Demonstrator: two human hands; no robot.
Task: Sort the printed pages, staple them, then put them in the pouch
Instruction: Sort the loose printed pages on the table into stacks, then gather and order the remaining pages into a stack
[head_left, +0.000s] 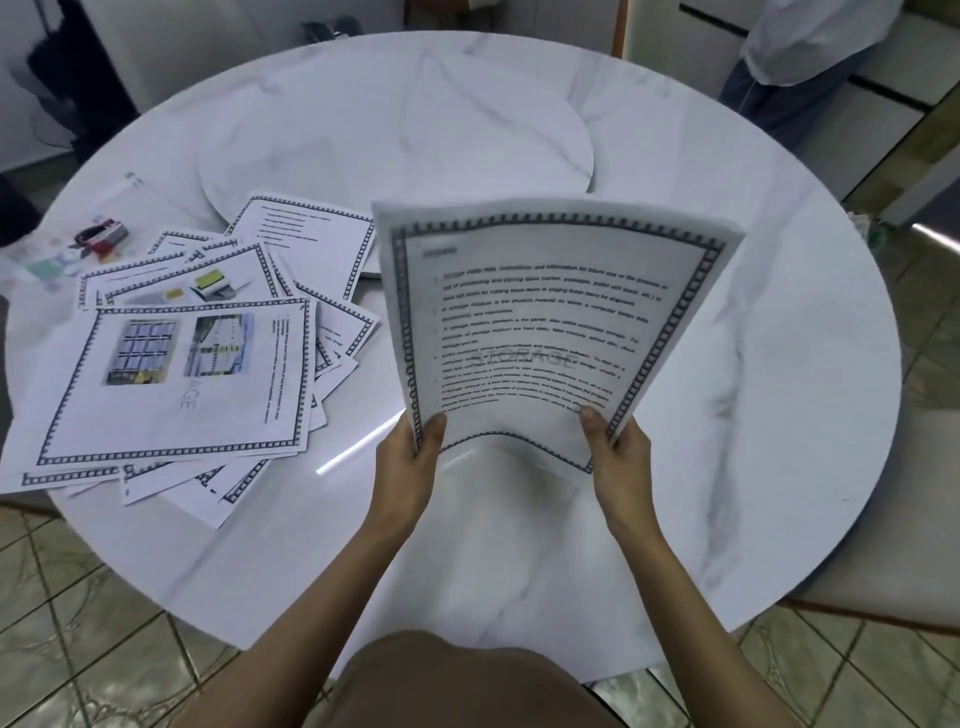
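White, grey-veined marble makes up the round bench, and both hands are raised over its near half. They are apart, each clamped on the same printed page: the left hand pinches the lower left corner with its thumb on the printed face, and the right hand pinches the lower right edge the same way. The page is held off the bench, bowed between the hands so that its bottom edge curves. The text side faces the camera, with a dark chain-like border around it and a faint "STORAGE" watermark across the middle.

To the left of the left hand lies a loose heap of pages with the same border, flat on the bench and overlapping at many angles. The top sheet is turned sideways and shows two photographs. Further left and further away than the heap sits a small dark-and-red object on something translucent and patterned — blurred, perhaps the stapler lying on the pouch.

Beyond the hands a round turntable of the same marble stands at the bench's middle, and the farthest sheet of the heap overlaps its rim. Beyond the bench's far right edge stands a person in a light top and blue trousers. Around the bench is a glossy tiled floor.
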